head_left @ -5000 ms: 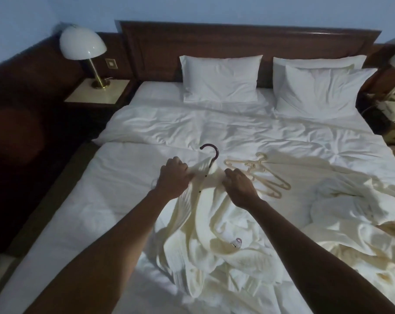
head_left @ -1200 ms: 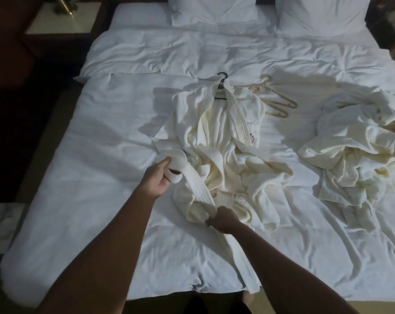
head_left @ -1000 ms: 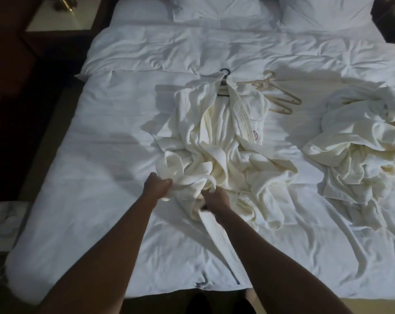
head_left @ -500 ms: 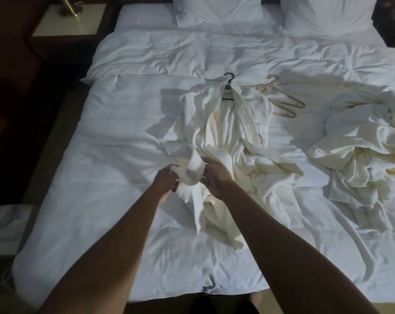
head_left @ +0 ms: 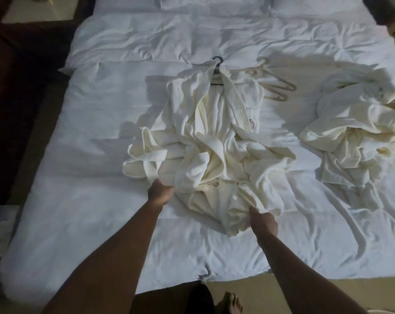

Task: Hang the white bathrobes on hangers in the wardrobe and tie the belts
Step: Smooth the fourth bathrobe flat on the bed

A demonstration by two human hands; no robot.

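Bed (head_left: 90, 200) — two bathrobes (head_left: 214, 141), pale hangers (head_left: 275, 87) on it.

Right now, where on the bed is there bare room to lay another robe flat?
Bare duvet lies left of the hangered bathrobe, out to the bed's left edge. Crowded: the beige hangers and the crumpled bathrobe fill the right side.

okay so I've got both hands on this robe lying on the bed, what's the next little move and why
Probably pull the lower fabric toward you and spread it flat. The cream waffle-weave bathrobe already sits on the dark hanger, but its lower half is bunched where your left hand and right hand grip it, so the belt cannot be picked out for tying.
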